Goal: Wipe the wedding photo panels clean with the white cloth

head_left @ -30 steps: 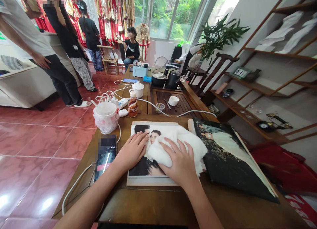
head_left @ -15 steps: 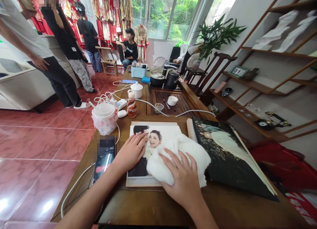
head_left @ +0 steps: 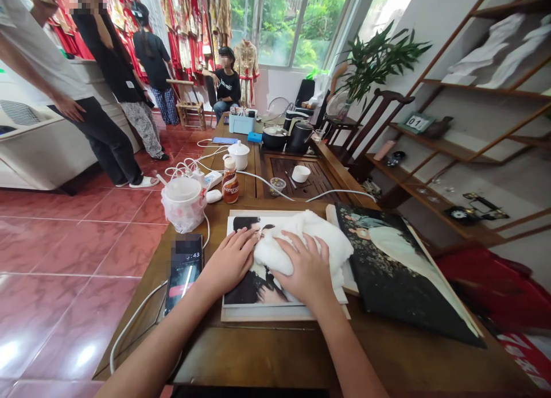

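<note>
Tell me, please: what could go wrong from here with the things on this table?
The white cloth under the right hand might drag grit across the photo print. Pressing might also shift the print if the left hand rests only lightly on it. The white cable beside the phone loops near the left forearm, which could snag it.

The bare, slim-fingered left hand (head_left: 232, 259) and similarly bare right hand (head_left: 305, 267) join slender forearms (head_left: 170, 335) (both uncovered too).
</note>
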`<state>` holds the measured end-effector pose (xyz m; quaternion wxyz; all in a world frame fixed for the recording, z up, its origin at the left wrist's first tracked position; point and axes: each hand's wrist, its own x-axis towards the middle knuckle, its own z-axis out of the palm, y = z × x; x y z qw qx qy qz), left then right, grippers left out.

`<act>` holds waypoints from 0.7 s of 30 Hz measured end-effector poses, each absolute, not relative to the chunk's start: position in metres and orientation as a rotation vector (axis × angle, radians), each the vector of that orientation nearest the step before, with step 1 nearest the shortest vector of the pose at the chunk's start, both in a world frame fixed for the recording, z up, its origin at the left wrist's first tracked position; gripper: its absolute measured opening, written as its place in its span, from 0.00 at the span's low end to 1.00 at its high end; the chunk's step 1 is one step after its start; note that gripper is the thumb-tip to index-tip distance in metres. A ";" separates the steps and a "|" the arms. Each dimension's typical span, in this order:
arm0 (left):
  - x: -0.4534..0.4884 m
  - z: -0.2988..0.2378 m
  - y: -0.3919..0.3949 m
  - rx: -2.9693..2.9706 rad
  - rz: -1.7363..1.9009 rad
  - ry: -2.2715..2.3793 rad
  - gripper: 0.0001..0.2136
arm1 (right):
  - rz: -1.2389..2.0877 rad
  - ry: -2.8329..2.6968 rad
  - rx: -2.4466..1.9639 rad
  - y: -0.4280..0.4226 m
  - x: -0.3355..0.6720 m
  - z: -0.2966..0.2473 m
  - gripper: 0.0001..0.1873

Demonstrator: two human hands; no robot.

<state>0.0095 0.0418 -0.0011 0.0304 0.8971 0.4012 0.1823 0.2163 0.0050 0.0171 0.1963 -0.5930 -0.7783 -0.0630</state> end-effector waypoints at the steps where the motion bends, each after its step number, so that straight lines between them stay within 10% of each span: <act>1: 0.009 -0.001 0.042 2.762 0.563 1.239 0.20 | -0.183 -2.182 -1.668 0.003 0.216 0.017 0.28; 21: 0.009 -0.004 0.038 2.782 0.572 1.254 0.18 | -0.177 -2.217 -1.691 -0.007 0.217 0.016 0.27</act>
